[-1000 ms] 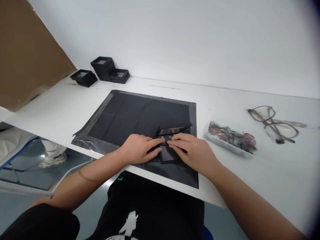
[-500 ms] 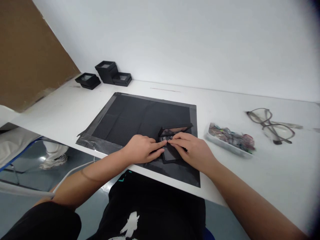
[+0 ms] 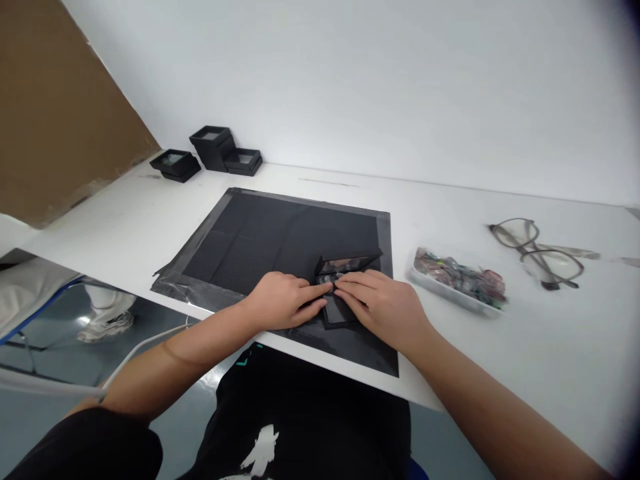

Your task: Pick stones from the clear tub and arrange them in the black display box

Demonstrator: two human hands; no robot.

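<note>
A small black box lies on the black mat with its windowed lid tilted up at the back. Inside, near the hinge side, a small clear piece shows; its kind is too small to make out. My left hand reaches in from the left, index finger stretched to the piece and thumb apart below it. From the right, my right hand bends over the box, its fingertips closed together beside my left index finger. Whatever they pinch is hidden.
To the right stands a clear plastic tray of small wrapped pieces, with eyeglasses beyond it. Several black boxes are stacked at the back left by the wall. A person's shoe shows under the table at left.
The view has shifted slightly. Both hands stay at the box, with the right fingers a little lower and closer over it.
</note>
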